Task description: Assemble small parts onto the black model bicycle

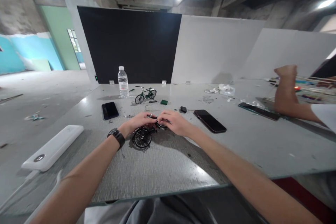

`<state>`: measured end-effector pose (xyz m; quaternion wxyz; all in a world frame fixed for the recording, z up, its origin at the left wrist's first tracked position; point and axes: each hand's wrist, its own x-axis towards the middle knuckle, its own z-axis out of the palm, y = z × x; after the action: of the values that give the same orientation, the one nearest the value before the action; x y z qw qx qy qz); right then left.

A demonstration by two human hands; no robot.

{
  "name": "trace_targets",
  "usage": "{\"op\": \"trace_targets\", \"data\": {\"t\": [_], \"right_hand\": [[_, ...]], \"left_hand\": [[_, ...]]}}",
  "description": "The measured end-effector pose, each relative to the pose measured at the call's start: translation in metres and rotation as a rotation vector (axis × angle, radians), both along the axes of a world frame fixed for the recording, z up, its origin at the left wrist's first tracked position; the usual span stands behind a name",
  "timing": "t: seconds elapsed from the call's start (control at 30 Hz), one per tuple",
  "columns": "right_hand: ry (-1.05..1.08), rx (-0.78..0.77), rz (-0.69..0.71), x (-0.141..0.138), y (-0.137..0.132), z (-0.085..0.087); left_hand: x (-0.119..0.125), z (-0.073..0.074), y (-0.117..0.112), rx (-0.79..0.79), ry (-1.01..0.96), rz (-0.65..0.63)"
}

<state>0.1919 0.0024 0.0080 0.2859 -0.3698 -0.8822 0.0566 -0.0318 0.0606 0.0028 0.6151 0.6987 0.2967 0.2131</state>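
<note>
A small black model bicycle (142, 138) stands on the grey table between my hands, its near wheel toward me. My left hand (141, 120), below a black wristwatch, has its fingers closed on the upper part of the model. On the other side, my right hand (173, 121) pinches at the top of it near the far wheel, which the fingers partly cover. Exactly which part each hand grips is hidden. Behind them stands a green model bicycle (146, 95), with a small green block (164, 102) and a small black piece (183, 109) to its right.
A water bottle (123, 82) stands at the back left, near a dark phone (110, 110). A white power bank (54, 147) with a cable lies left. Another phone (210, 121) lies right. Beyond it, another person's arm (288, 94) rests on the table (252, 143).
</note>
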Motion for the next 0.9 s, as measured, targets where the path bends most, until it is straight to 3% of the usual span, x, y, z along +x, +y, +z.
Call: {"op": "trace_targets", "data": {"t": [0.5,0.9], "right_hand": [[0.011,-0.016,-0.025,-0.0031,-0.0036,-0.0020],[-0.025,-0.007,-0.046,-0.0039,-0.0029,-0.0060]], "left_hand": [[0.0007,-0.0040,0.0063,-0.008,0.024,-0.026],[0.0042,0.0008,0.0016,-0.034,0.028,-0.053]]}}
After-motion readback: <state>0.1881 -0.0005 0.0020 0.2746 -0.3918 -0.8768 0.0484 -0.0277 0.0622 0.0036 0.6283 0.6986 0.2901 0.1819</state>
